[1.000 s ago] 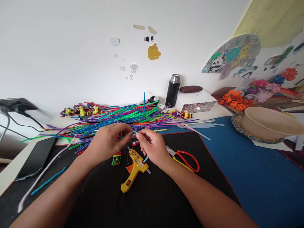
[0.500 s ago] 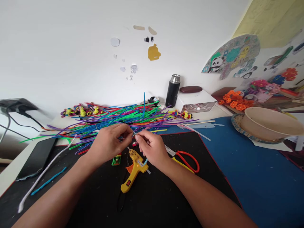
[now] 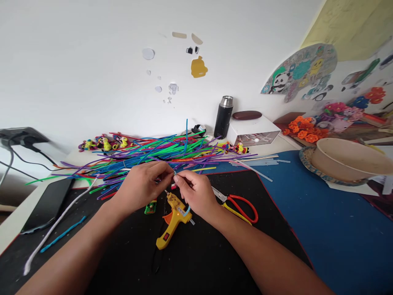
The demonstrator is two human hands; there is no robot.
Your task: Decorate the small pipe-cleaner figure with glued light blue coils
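Bowl, beige, stands on a patterned dish at three o'clock from the hands; its right side is cut off at the picture's edge. At two o'clock, a white box shows pale sticks and a white ball through its front, with a brown case lying on top. Beside the box, towards one o'clock, stands a black bottle with a silver cap.

Left hand and right hand meet fingertip to fingertip, both pinching a light-blue strip between them. A pale-blue length also hangs below the right palm, over the glue gun at six o'clock; whether it is the same piece is hidden by the hand. At four o'clock, scissors lie with their blade tips covered by the right hand. A small green figure at seven o'clock is partly covered by the left hand. Something red behind the fingers is too hidden to name.
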